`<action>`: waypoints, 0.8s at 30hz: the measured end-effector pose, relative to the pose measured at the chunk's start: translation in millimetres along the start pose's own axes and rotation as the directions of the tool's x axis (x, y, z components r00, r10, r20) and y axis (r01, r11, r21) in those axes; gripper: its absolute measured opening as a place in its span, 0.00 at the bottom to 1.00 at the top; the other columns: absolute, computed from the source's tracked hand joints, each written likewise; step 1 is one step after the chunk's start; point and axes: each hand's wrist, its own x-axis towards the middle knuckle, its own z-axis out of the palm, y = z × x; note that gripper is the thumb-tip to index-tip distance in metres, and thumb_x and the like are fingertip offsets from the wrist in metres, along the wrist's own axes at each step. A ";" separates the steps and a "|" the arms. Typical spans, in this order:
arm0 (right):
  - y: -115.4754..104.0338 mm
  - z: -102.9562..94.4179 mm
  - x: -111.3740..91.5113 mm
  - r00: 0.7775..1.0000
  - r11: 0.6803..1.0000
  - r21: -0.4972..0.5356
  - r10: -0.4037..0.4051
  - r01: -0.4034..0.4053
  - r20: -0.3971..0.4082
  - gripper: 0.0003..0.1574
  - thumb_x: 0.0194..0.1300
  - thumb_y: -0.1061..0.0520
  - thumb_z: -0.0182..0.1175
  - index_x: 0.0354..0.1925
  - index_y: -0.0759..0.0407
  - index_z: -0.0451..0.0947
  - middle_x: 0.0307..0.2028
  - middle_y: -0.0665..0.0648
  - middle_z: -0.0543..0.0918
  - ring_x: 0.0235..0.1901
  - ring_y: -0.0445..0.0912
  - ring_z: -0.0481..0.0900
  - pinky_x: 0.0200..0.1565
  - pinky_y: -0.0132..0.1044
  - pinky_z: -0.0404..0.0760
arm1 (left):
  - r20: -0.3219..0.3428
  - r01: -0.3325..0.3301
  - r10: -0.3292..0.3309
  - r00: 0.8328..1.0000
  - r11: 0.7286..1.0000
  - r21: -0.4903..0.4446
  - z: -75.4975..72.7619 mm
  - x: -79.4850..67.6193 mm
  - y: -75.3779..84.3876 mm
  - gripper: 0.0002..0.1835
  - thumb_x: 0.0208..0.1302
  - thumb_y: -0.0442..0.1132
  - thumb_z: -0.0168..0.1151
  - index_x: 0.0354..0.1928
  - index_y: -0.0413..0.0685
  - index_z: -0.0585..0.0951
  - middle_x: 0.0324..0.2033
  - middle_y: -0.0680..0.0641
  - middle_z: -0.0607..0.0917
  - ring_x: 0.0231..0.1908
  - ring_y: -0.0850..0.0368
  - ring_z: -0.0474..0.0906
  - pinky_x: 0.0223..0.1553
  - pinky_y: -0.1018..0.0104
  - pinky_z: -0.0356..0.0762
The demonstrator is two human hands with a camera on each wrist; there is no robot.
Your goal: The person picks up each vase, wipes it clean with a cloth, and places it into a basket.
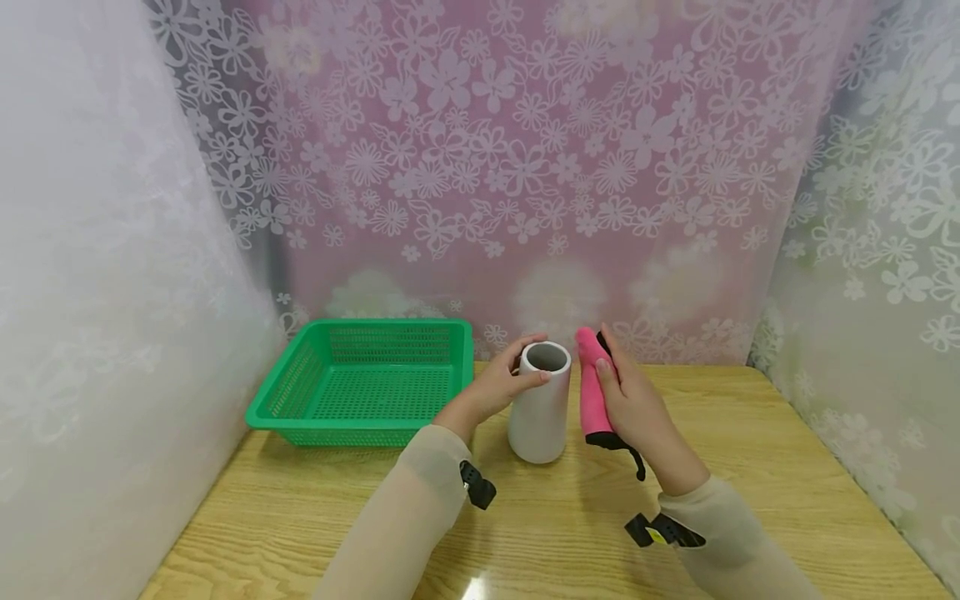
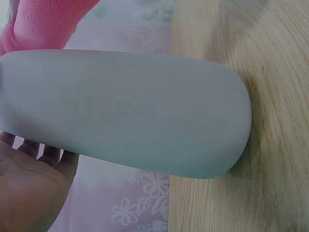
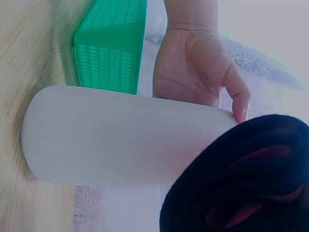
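Observation:
A white vase (image 1: 538, 417) stands upright on the table, its round mouth facing up. Around its upper part my left hand (image 1: 498, 385) is wrapped, thumb at the rim and fingers on the far side. Just right of the vase, my right hand (image 1: 632, 400) grips a rolled pink cloth (image 1: 592, 396) with black ends and a dangling black cord. In the right wrist view, the black end of the roll (image 3: 231, 164) shows pink layers inside and overlaps the vase (image 3: 106, 135). The left wrist view has the fuzzy pink cloth (image 2: 48, 21) beside the vase.
A green plastic basket (image 1: 360, 437) with perforated walls sits at the back left of the wooden table (image 1: 525, 533). Flowered pink and pale curtains (image 1: 480, 167) close off the back and both sides.

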 end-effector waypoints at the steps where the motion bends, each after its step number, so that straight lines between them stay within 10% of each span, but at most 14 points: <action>1: -0.7 0.4 0.4 1.000 1.000 -0.013 -0.015 0.015 -0.012 0.38 0.82 0.44 0.37 0.81 0.45 0.39 0.77 0.68 0.50 0.71 0.69 0.57 0.64 0.70 0.61 | 0.000 0.001 -0.001 1.000 1.000 0.002 0.1 -0.1 0.1 0.35 0.70 0.44 0.64 0.75 0.69 0.63 0.70 0.53 0.67 0.69 0.50 0.65 0.66 0.44 0.65; 13: 6.0 17.6 9.4 0.954 0.966 -0.151 -0.235 0.208 -0.185 0.37 0.81 0.53 0.45 0.80 0.48 0.46 0.77 0.62 0.52 0.72 0.66 0.57 0.58 0.68 0.69 | 0.003 -0.008 0.008 1.000 1.000 0.010 -0.4 0.4 -2.2 0.33 0.70 0.47 0.65 0.73 0.72 0.64 0.68 0.54 0.69 0.67 0.51 0.67 0.65 0.45 0.67; 24: 9.4 32.6 13.7 0.946 0.953 -0.194 -0.269 0.234 -0.180 0.35 0.81 0.53 0.45 0.80 0.53 0.49 0.78 0.60 0.51 0.71 0.66 0.59 0.55 0.66 0.73 | 0.000 -0.009 0.009 1.000 1.000 0.004 -1.0 1.5 -1.9 0.33 0.69 0.46 0.65 0.73 0.71 0.65 0.68 0.54 0.70 0.66 0.52 0.68 0.64 0.46 0.69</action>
